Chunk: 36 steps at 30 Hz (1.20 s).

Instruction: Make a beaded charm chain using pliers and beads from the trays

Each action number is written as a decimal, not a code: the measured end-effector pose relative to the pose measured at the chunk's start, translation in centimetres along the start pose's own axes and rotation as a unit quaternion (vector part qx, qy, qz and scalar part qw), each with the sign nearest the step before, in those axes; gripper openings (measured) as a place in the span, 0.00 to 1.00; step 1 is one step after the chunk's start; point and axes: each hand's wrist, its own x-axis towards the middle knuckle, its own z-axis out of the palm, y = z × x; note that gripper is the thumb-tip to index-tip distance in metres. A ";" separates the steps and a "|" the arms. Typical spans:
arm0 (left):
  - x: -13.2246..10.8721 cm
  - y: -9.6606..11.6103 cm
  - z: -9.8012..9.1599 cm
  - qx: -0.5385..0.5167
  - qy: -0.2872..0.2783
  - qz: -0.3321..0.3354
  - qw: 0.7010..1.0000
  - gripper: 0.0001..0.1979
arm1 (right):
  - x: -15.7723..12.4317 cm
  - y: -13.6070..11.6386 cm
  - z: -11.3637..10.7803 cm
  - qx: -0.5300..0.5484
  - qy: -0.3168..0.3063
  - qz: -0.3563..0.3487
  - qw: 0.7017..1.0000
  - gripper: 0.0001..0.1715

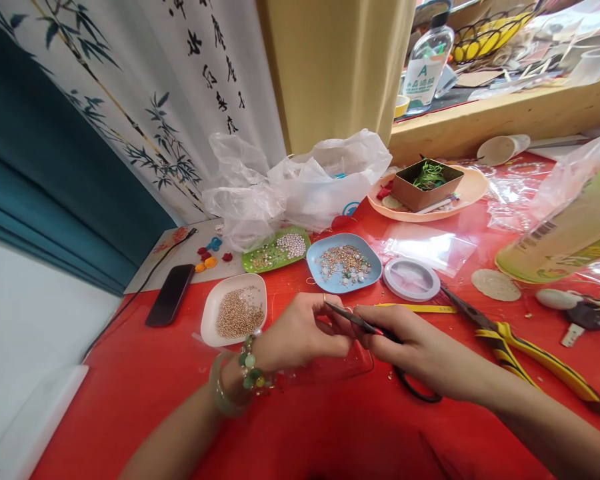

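Note:
My right hand [405, 331] grips a pair of black-handled scissors [353, 317], their blades pointing left across the fingers of my left hand. One dark handle loop hangs below the right palm. My left hand [307, 331] is closed in a pinch; a thin strand seems to show at its fingertips, but what they hold is too small to make out. Both hands meet just in front of a blue dish [344, 263] of mixed gold and pale beads. Left of them sits a white dish [234, 310] of small gold beads. A green dish [276, 250] carries pearly beads.
Yellow-handled pliers [510, 340] and keys [583, 317] lie on the right. A round clear-lidded container [411, 279] is beside the blue dish. A phone [170, 295] lies left. Behind are plastic bags [325, 180], a tin box [427, 183] on a plate, and a tilted bottle [560, 227].

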 end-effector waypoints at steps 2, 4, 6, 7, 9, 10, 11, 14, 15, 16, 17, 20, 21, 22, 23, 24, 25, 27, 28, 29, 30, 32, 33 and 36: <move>-0.2 0.2 0.2 0.034 0.017 0.003 0.999 0.05 | 0.1 0.0 0.0 0.030 0.002 -0.009 1.000 0.08; -0.3 0.3 0.1 0.062 0.035 0.006 0.997 0.04 | 0.2 0.2 0.1 0.044 0.014 -0.006 0.999 0.08; -0.3 0.3 -0.3 0.075 0.048 0.006 0.996 0.03 | 0.3 0.5 -0.1 0.055 0.043 0.013 0.997 0.09; -0.1 0.2 -0.7 0.081 0.054 0.009 0.995 0.02 | 0.3 0.7 -0.3 0.064 0.065 0.022 0.996 0.10; 0.3 0.2 -1.6 0.098 0.073 0.028 0.992 0.02 | 0.1 0.9 -1.1 0.076 0.122 0.033 0.989 0.11; 0.6 0.1 -2.1 0.113 0.084 0.042 0.989 0.02 | -0.2 1.0 -1.7 0.071 0.150 0.041 0.985 0.11; 0.9 0.1 -2.5 0.130 0.094 0.053 0.986 0.03 | -0.5 1.0 -2.2 0.053 0.171 0.051 0.982 0.12; 2.0 -0.2 -3.3 0.179 0.107 0.055 0.976 0.04 | -2.1 1.5 -3.6 -0.058 0.182 0.101 0.976 0.16; 2.2 -0.4 -3.4 0.194 0.105 0.050 0.974 0.04 | -2.8 1.9 -3.8 -0.098 0.176 0.116 0.973 0.17; 2.4 -0.6 -3.5 0.206 0.100 0.047 0.972 0.04 | -3.5 2.4 -4.0 -0.133 0.174 0.125 0.968 0.18; 2.4 -0.7 -3.5 0.216 0.091 0.045 0.971 0.03 | -4.3 3.1 -4.2 -0.162 0.174 0.129 0.963 0.18; 2.2 -1.0 -3.3 0.223 0.060 0.041 0.972 0.02 | -6.3 5.4 -4.6 -0.228 0.201 0.122 0.945 0.18; 2.2 -1.0 -3.1 0.222 0.054 0.039 0.973 0.03 | -6.8 6.0 -4.8 -0.248 0.210 0.123 0.938 0.19; 2.2 -1.0 -2.9 0.221 0.051 0.035 0.973 0.04 | -7.2 6.5 -4.9 -0.266 0.212 0.128 0.932 0.19; 2.3 -0.9 -2.7 0.220 0.050 0.032 0.974 0.04 | -7.5 6.8 -5.0 -0.283 0.210 0.136 0.926 0.20; 2.4 -0.8 -2.4 0.220 0.051 0.029 0.974 0.05 | -7.6 7.0 -5.1 -0.301 0.206 0.146 0.919 0.19; 2.7 -0.7 -2.1 0.220 0.052 0.028 0.974 0.05 | -7.7 7.2 -5.1 -0.321 0.202 0.153 0.913 0.18; 3.6 -0.4 -1.5 0.223 0.057 0.038 0.972 0.05 | -7.8 7.3 -5.0 -0.363 0.199 0.156 0.897 0.15; 4.2 -0.2 -1.2 0.226 0.060 0.049 0.971 0.05 | -7.8 7.4 -5.0 -0.379 0.202 0.150 0.891 0.13; 4.8 0.0 -0.9 0.227 0.064 0.063 0.970 0.05 | -7.8 7.5 -4.9 -0.389 0.204 0.141 0.887 0.12; 5.6 0.2 -0.6 0.228 0.068 0.077 0.968 0.05 | -7.9 7.6 -4.9 -0.394 0.206 0.133 0.886 0.11; 7.3 0.6 -0.1 0.229 0.082 0.100 0.965 0.05 | -8.0 7.8 -5.0 -0.397 0.209 0.123 0.885 0.10; 8.2 0.9 0.2 0.232 0.089 0.108 0.963 0.05 | -8.1 7.9 -5.2 -0.399 0.211 0.122 0.884 0.09; 11.7 2.0 0.7 0.253 0.113 0.135 0.951 0.06 | -8.1 8.0 -6.0 -0.394 0.213 0.118 0.886 0.08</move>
